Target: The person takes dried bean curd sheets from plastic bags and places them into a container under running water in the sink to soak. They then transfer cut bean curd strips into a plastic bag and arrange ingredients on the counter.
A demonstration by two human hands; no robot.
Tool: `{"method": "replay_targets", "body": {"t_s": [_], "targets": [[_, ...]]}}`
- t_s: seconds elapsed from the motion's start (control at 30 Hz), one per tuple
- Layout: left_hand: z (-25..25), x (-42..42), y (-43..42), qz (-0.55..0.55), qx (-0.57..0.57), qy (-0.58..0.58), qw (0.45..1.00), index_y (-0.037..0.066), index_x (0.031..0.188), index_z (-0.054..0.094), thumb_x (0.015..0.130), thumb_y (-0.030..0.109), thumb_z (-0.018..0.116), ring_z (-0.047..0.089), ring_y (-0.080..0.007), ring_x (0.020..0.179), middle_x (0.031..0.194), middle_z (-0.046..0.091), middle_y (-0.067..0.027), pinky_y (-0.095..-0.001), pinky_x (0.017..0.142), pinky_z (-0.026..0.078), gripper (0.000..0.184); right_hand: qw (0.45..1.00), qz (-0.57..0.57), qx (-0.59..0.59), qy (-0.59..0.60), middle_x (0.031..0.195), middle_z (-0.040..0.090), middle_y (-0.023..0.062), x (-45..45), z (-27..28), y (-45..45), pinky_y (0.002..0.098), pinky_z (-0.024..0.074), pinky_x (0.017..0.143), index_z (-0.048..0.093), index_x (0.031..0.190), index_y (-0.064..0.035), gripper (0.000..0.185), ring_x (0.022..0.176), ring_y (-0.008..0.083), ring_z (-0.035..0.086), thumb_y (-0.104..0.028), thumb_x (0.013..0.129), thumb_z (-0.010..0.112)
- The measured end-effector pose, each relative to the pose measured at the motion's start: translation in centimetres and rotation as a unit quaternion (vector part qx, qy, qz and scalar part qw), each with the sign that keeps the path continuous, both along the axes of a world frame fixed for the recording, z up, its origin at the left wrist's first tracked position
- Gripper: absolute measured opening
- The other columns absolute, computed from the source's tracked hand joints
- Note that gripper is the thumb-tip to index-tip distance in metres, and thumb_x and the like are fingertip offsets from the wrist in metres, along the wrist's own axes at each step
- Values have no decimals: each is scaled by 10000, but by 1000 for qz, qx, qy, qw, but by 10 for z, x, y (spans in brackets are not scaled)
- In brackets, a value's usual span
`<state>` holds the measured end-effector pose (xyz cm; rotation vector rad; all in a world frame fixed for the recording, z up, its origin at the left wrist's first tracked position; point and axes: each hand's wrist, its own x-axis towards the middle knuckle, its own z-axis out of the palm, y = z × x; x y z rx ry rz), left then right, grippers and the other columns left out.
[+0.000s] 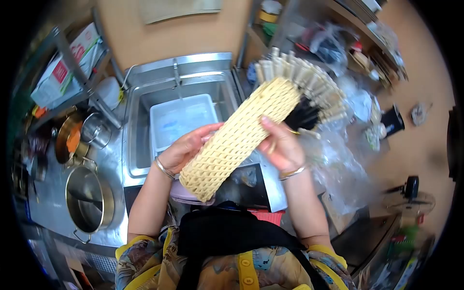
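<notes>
- Biggest risk: woven roll [240,137] dropped. It is held tilted in front of the body, near the sink [134,116]; left hand [186,145] is curled along its side, fingers partly hidden, right hand [285,147] is closed around it with thumb on top. Slip could be caused by uneven grip; exact left finger contact can't be told.
- Next: weave bent or strands cracked, if squeezed too hard under right thumb; open lattice looks easily deformed.
- Next: roll wetted, if its side is dipped toward the plastic tub [209,102] in the sink. Tub contents can't be made out clearly.
- Mid: ring of pale bundles [328,84] knocked out of order, if the upper end is swung right; contact there can't be judged.
- Smaller: lower end bumped on lilac container [180,195], if the roll is lowered; low end is seen over it.
- Smaller: clear plastic bag [338,164] dragged, if brushed by right forearm.
- Smallest: strand snagged by right bracelet [292,174], if the wrist is turned in close.
</notes>
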<state>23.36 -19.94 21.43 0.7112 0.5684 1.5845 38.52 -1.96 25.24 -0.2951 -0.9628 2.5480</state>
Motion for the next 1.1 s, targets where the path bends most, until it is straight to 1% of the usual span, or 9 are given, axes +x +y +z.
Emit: {"method": "replay_targets", "body": {"t_s": [0.1, 0.27, 0.63, 0.73, 0.83, 0.87, 0.9, 1.03, 1.1], "targets": [[-13, -25, -31, 34, -144, 136, 980, 22, 1400, 221, 800, 276, 685, 465, -210, 1187, 1310, 437, -143, -326, 975, 394, 800, 989, 89, -84, -78, 1161, 564, 122, -53, -61, -9, 409, 428, 954, 501, 1181, -27, 326, 1097, 243, 533, -127, 880, 576], [-71, -67, -48, 54, -205, 62, 975, 50, 1378, 248, 792, 137, 637, 520, -205, 1110, 1248, 474, -118, -346, 947, 425, 709, 973, 108, -138, -151, 1160, 558, 124, -123, -114, -29, 400, 430, 961, 503, 1175, -33, 353, 1080, 251, 543, -147, 860, 615], [-161, -174, -45, -10, -281, 53, 958, 12, 1304, 363, 869, 253, 550, 592, -187, 997, 1158, 550, -100, -328, 856, 482, 532, 943, 48, -243, -221, 1170, 557, 130, -202, -227, -25, 449, 418, 969, 482, 1199, -21, 371, 1105, 283, 523, -172, 878, 592], [-182, -202, -51, 190, -380, -62, 903, 55, 1166, 526, 873, 363, 522, 585, -179, 981, 1110, 578, -73, -321, 846, 460, 425, 920, -15, -319, -227, 1210, 541, 102, -250, -287, -15, 485, 382, 987, 501, 1207, -74, 390, 1129, 302, 496, -207, 859, 616], [-216, -219, -50, 388, -441, 8, 809, 94, 1170, 518, 855, 334, 551, 559, -184, 977, 1076, 580, -65, -320, 831, 441, 397, 908, -61, -340, -240, 1205, 547, 103, -308, -346, -6, 495, 389, 977, 506, 1205, -65, 394, 1120, 308, 504, -217, 859, 615], [-241, -228, -47, 435, -430, -20, 791, 84, 1105, 545, 813, 303, 612, 547, -139, 850, 957, 582, -38, -288, 692, 435, 372, 905, -61, -335, -254, 1201, 552, 104, -325, -354, -4, 493, 395, 971, 508, 1201, -57, 389, 1107, 304, 512, -235, 868, 602], [-244, -229, -41, 429, -438, -13, 790, 55, 1154, 524, 800, 278, 637, 554, -160, 918, 1004, 585, -51, -304, 759, 447, 433, 904, -58, -342, -251, 1201, 552, 104, -340, -371, 2, 493, 395, 971, 508, 1201, -57, 389, 1107, 304, 512, -235, 868, 602], [-316, -245, -16, 468, -434, 181, 748, 10, 1262, 448, 747, 177, 681, 491, -295, 1123, 1185, 526, -145, -354, 937, 400, 589, 904, -129, -309, -267, 1135, 570, 111, -378, -413, 3, 473, 455, 893, 517, 1176, -49, 351, 1023, 282, 552, -192, 868, 609], [-330, -245, -1, 544, -415, 343, 644, 44, 1274, 453, 692, 158, 712, 416, -364, 1184, 1324, 349, -208, -383, 998, 348, 647, 900, -172, -291, -274, 1073, 589, 107, -385, -422, 4, 449, 505, 828, 516, 1165, -49, 335, 949, 263, 585, -155, 864, 617]]}}
